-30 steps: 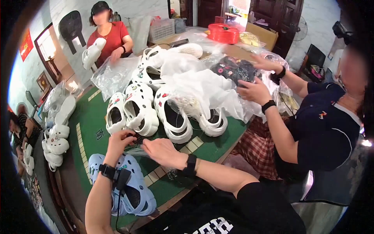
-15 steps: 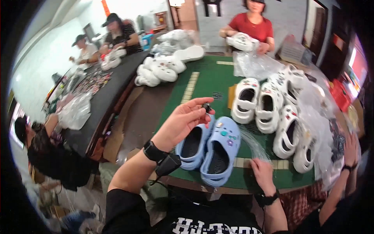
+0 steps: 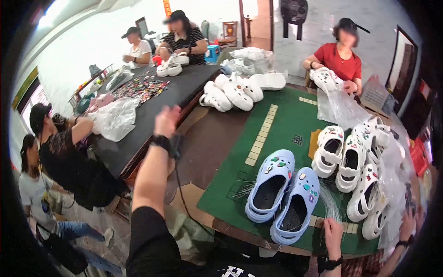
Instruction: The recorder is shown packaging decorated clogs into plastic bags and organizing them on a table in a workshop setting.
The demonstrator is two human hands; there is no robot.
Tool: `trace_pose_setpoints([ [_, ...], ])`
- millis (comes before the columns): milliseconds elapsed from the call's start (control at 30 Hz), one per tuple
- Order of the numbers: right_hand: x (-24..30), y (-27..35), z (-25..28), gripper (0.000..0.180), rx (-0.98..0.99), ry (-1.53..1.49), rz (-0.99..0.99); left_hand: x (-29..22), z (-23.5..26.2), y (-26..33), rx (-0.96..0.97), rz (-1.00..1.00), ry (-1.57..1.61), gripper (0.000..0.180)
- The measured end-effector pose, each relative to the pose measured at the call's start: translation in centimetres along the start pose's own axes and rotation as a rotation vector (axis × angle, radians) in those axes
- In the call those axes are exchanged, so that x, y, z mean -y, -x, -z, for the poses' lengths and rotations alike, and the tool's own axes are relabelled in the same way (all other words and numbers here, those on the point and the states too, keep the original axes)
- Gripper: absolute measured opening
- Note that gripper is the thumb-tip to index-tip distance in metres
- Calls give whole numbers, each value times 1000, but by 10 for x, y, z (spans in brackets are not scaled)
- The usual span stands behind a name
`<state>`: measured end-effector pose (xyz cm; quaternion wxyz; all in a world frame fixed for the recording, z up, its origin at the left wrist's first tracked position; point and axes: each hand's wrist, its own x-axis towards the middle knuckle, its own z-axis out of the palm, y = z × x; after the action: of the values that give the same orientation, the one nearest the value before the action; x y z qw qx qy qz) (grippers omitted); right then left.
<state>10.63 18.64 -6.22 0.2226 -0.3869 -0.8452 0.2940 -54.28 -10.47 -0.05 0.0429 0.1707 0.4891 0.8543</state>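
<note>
My left hand (image 3: 167, 121) is stretched out over the edge of the dark-topped table. Motion smears its fingers, so I cannot tell what, if anything, is in them. My right hand (image 3: 333, 231), at the green table's near edge, is closed on a bundle of thin clear plastic strands (image 3: 330, 203). Beside it stand two light blue clogs, a left one (image 3: 272, 184) and a right one (image 3: 295, 207), with small coloured charms on their uppers. More clear strands (image 3: 242, 187) lie left of the clogs.
White clogs with charms (image 3: 350, 161) stand on the green table (image 3: 277, 138) at right, by clear plastic bags. More white clogs (image 3: 235, 92) are piled farther back. The dark table (image 3: 152, 104) bears many small coloured pieces (image 3: 147, 87). Several people work around.
My left hand has swung left, away from above the blue clogs, where it pinched a small dark piece. The view has turned left. My right hand still grips the strands.
</note>
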Motion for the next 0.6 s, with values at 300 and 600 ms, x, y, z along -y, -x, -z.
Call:
trace_pose_setpoints([
  [300,10,0,4,20,-33,-35,-79,-21,-166,96,565,357,163,48],
  [600,67,-10,5,21,-57,-255,0,20,-223,318,849,-140,-913,30],
])
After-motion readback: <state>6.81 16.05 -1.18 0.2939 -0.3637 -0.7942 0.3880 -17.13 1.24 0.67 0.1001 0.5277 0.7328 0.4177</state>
